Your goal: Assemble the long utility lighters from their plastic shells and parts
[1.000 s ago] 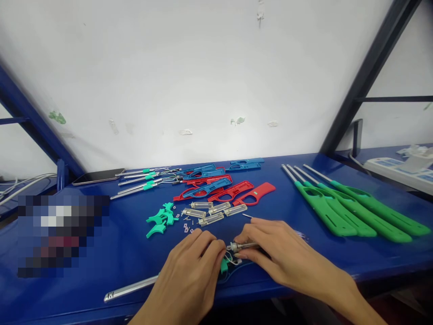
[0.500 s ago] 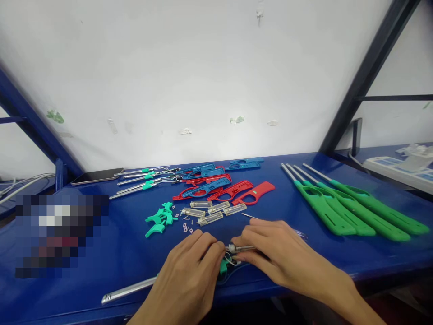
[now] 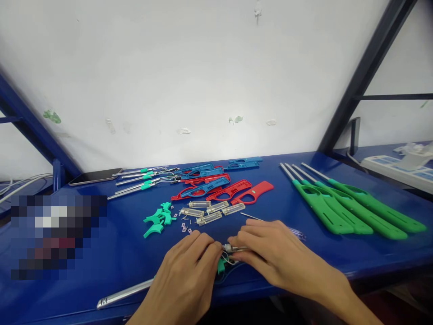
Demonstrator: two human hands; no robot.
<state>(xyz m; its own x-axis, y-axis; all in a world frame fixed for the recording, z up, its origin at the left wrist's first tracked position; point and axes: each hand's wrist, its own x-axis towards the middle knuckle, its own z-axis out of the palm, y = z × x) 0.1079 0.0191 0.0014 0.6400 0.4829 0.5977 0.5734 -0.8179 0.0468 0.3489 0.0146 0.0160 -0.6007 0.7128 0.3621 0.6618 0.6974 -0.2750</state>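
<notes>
Near the table's front edge lies a partly assembled gas lighter, its metal barrel (image 3: 126, 291) pointing left and its dark shell mostly under my hands. My left hand (image 3: 189, 271) is closed over its middle, fingertips by a green trigger (image 3: 221, 266) and a thin white wire. My right hand (image 3: 270, 248) pinches a clear fuel tank (image 3: 233, 248) with a pale valve end, held over the shell. The two hands' fingertips nearly meet at the valve. Beyond my right hand lies a screwdriver (image 3: 297, 234) with a clear handle, partly covered by the hand.
Behind my hands lie several fuel tanks (image 3: 209, 219), green triggers (image 3: 155, 221) and tiny metal pieces (image 3: 184, 228). Farther back are red shell halves (image 3: 230, 190), blue shell halves (image 3: 199, 170) and barrels with wires (image 3: 135, 186). Assembled green lighters (image 3: 355, 207) lie right; a phone-like slab (image 3: 96, 177) lies back left.
Both hands and the lighter sit slightly farther left in view, with the whole scene shifted a little the same way. The grip on the fuel tank looks nearly the same.
</notes>
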